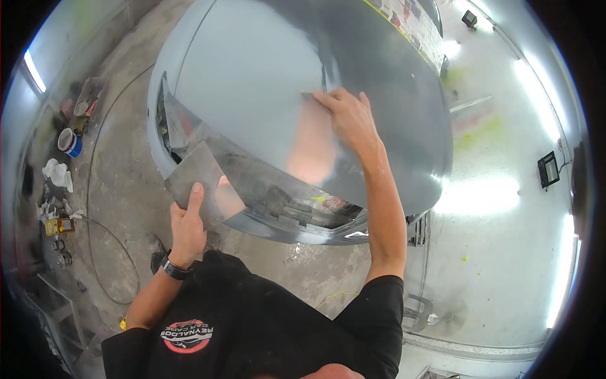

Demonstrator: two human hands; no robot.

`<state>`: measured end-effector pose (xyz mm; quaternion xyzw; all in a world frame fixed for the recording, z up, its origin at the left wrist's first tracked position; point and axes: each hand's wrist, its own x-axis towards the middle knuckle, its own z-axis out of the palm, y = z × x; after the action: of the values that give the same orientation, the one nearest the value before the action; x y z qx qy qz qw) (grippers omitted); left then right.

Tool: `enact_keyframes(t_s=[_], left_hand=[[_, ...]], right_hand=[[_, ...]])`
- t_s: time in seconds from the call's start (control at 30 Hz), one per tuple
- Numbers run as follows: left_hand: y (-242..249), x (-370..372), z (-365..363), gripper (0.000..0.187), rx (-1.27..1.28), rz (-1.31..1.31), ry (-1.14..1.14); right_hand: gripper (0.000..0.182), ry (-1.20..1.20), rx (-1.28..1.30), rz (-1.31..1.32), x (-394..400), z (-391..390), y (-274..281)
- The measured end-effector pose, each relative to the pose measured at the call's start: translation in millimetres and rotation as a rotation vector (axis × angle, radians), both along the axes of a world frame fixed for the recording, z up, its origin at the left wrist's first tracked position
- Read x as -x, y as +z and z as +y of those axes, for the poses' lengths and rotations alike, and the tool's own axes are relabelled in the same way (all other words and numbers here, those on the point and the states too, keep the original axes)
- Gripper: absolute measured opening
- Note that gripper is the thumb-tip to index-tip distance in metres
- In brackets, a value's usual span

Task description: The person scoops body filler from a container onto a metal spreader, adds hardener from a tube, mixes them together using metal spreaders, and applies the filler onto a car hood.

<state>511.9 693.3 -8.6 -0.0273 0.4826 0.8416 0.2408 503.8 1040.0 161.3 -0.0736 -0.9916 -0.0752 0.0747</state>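
My left hand (188,226) grips a flat grey rectangular board (205,183) by its lower edge, with the thumb on top. In my right hand (349,119) is a thin dark spreader (307,96), pinched between the fingers, its edge right at the surface of the car hood (252,69). The hood is dull grey, lighter on the left half and darker on the right. Between the board and the hood's front edge runs the open front end of the car, with a dark headlight opening (165,123) at the left.
Taped newspaper (413,25) covers the windshield. A dark hose (90,158) winds across the concrete floor at left, past a blue-and-white can (69,143), crumpled white paper (57,175) and a yellow box (59,227). A work lamp (548,169) hangs on the right wall.
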Motion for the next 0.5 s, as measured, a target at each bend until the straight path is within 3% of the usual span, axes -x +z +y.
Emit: enact_keyframes(t_s=[0.1, 0.2, 0.3, 0.5], left_hand=[[-17.1, -3.1, 0.8, 0.034, 0.118, 0.266, 0.0], [-23.8, -4.2, -0.3, 0.032, 0.571, 0.918, 0.013], [16.2, -4.7, 18.9, 0.03, -0.125, -0.072, -0.022], [4.1, -6.8, 20.7, 0.026, 0.022, 0.18, -0.057]], right_hand=[[0.041, 0.058, -0.05, -0.006, -6.3, 1.7, -6.9], [0.043, 0.097, -0.14, -0.046, -21.6, -1.7, -14.9], [0.047, 0.132, -0.214, -0.083, -43.5, -10.5, -22.2], [0.051, 0.15, -0.258, 0.023, -97.7, -30.7, -59.1]])
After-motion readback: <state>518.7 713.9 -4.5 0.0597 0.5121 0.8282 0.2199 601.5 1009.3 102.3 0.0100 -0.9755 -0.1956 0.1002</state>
